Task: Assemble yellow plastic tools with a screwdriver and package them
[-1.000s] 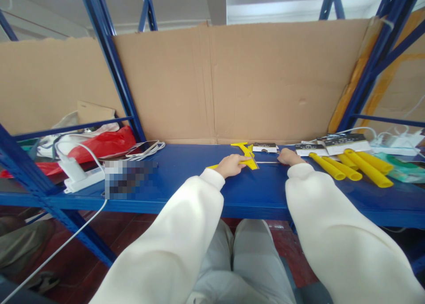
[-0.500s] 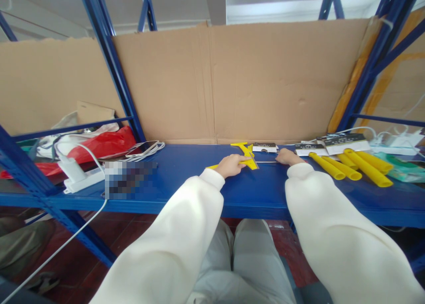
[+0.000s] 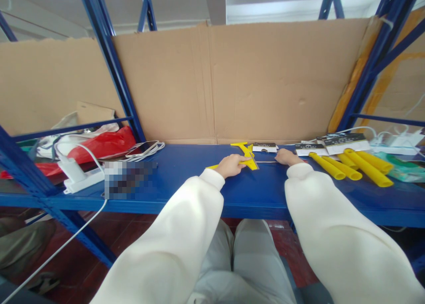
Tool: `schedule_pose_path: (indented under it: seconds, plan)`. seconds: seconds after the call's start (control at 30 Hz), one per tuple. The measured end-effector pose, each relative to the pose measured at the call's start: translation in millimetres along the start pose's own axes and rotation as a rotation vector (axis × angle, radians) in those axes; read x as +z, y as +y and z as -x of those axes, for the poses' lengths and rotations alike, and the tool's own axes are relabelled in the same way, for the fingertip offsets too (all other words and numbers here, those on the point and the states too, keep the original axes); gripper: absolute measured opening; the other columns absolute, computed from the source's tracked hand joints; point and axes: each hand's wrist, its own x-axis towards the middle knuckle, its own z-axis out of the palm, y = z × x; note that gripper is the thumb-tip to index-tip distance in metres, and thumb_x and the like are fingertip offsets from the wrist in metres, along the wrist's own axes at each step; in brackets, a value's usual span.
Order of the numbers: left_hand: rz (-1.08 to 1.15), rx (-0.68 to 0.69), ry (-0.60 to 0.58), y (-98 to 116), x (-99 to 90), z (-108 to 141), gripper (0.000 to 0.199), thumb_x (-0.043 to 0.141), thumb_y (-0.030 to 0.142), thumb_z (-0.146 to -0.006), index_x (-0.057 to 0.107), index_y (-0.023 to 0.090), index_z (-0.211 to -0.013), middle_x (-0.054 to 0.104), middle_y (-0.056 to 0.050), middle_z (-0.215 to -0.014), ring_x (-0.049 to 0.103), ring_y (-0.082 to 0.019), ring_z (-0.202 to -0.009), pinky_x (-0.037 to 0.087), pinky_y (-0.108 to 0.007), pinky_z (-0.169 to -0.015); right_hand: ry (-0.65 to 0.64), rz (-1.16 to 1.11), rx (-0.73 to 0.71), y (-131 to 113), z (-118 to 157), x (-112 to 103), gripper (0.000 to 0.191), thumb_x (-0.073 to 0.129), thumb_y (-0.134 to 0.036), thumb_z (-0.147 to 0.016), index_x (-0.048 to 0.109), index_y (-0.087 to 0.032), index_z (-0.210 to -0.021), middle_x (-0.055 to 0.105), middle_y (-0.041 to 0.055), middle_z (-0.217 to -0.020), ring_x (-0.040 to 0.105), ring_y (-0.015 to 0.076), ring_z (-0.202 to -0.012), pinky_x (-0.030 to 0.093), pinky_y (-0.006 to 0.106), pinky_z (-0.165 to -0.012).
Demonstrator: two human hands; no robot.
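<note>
My left hand (image 3: 229, 165) is closed around a yellow tool (image 3: 253, 164) with a wide flat head, just above the blue shelf top (image 3: 186, 162). The end of its handle pokes out to the left of my fist. My right hand (image 3: 286, 157) is closed on a thin screwdriver-like rod (image 3: 267, 161), whose shaft points left toward the tool's head; a bit of red shows by my palm. Another yellow piece (image 3: 239, 144) lies behind the tool, beside a small black-and-white package (image 3: 264, 147).
Several yellow tubes (image 3: 368, 167) and black-and-white packages (image 3: 345, 143) lie on the right. At the left are a white power strip (image 3: 86, 180), a phone (image 3: 142, 149) and a red bag (image 3: 105, 144). A cardboard wall (image 3: 259, 82) stands behind. A person's leg (image 3: 25, 246) shows at lower left.
</note>
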Motion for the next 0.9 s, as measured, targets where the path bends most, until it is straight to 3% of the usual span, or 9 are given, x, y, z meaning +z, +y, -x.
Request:
schedule_pose_path:
  seconds: [0.1, 0.43, 0.6, 0.9]
  plan:
    - [-0.003, -0.003, -0.006, 0.8, -0.7, 0.3, 0.043, 0.058, 0.027, -0.095, 0.063, 0.035, -0.138, 0.068, -0.001, -0.135, 0.064, -0.022, -0.123, 0.049, -0.030, -0.104, -0.078, -0.001, 0.071, -8.1, 9.5, -7.5, 0.033, 0.053, -0.017, -0.085, 0.072, -0.018, -0.111, 0.071, 0.0171, -0.116, 0.064, 0.0325, -0.117, 0.047, 0.050, -0.099]
    - [-0.011, -0.010, -0.022, 1.8, -0.7, -0.4, 0.044, 0.057, 0.029, -0.096, 0.061, 0.035, -0.140, 0.066, -0.002, -0.137, 0.063, -0.023, -0.125, 0.048, -0.033, -0.105, -0.044, 0.000, -0.014, -20.8, 14.0, -10.2, 0.047, 0.053, -0.018, -0.086, 0.070, -0.027, -0.128, 0.062, 0.0130, -0.140, 0.055, 0.0351, -0.129, 0.038, 0.060, -0.107]
    - [-0.010, -0.007, -0.018, 1.7, -0.1, -0.8, 0.044, 0.057, 0.029, -0.096, 0.062, 0.035, -0.139, 0.066, -0.001, -0.138, 0.063, -0.023, -0.125, 0.049, -0.032, -0.105, -0.035, -0.012, -0.004, -21.4, 7.4, -7.6, 0.051, 0.055, -0.020, -0.086, 0.067, -0.034, -0.133, 0.063, 0.0098, -0.139, 0.055, 0.0340, -0.129, 0.038, 0.059, -0.107]
    - [-0.013, 0.003, -0.034, 1.9, -0.9, -0.9, 0.044, 0.055, 0.029, -0.097, 0.061, 0.034, -0.140, 0.065, -0.002, -0.138, 0.062, -0.022, -0.126, 0.048, -0.032, -0.106, -0.049, 0.036, -0.030, -31.8, 15.0, -15.3, 0.051, 0.046, -0.015, -0.091, 0.066, -0.030, -0.136, 0.058, 0.0131, -0.146, 0.051, 0.0353, -0.134, 0.037, 0.058, -0.109]
